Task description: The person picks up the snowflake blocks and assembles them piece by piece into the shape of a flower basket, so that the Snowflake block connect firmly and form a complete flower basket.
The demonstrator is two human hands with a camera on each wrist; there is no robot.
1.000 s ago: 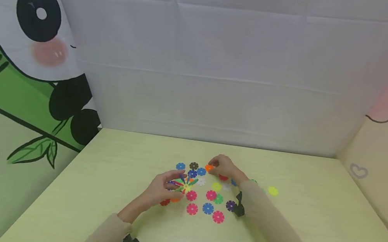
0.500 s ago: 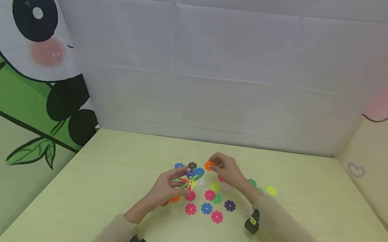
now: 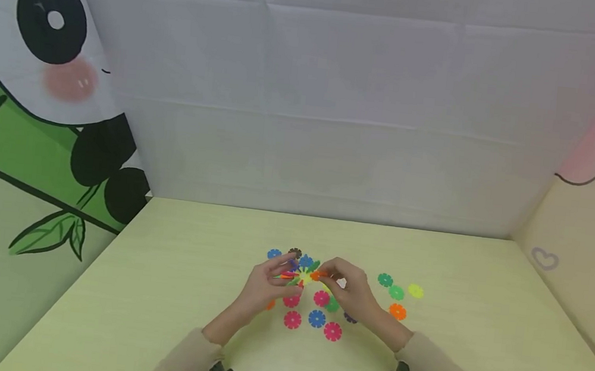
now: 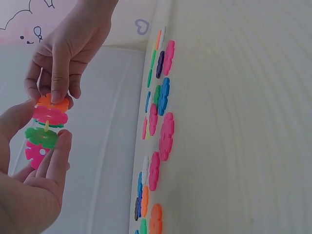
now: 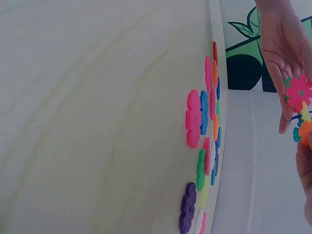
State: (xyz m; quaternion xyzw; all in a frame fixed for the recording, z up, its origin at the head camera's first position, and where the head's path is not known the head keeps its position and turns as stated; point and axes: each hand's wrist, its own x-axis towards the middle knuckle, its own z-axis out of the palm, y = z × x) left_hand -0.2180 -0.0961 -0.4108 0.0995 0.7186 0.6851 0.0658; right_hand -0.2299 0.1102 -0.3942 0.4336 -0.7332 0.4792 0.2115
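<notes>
In the head view my left hand (image 3: 266, 284) holds a cluster of slotted plastic snowflake discs above the table, with a yellow disc (image 3: 303, 277) at its middle. Pink and green discs stick out around it; in the left wrist view a green disc (image 4: 43, 138) sits between the thumb and fingers. My right hand (image 3: 349, 286) pinches an orange disc (image 3: 317, 275) at the cluster's right side. From the right wrist view, the orange disc (image 5: 305, 132) lies close below the pink disc (image 5: 298, 92); whether its slot is joined cannot be made out.
Loose discs lie flat on the pale table (image 3: 158, 291): several near the front, such as a pink disc (image 3: 333, 331) and a blue disc (image 3: 317, 319). Right of the hands lie green, yellow and orange discs (image 3: 397, 311). A white cloth wall (image 3: 306, 150) stands behind.
My right hand has lifted the orange disc from the back of the pile and brought it down and toward me, to the cluster. The left hand with the cluster has shifted to the right.
</notes>
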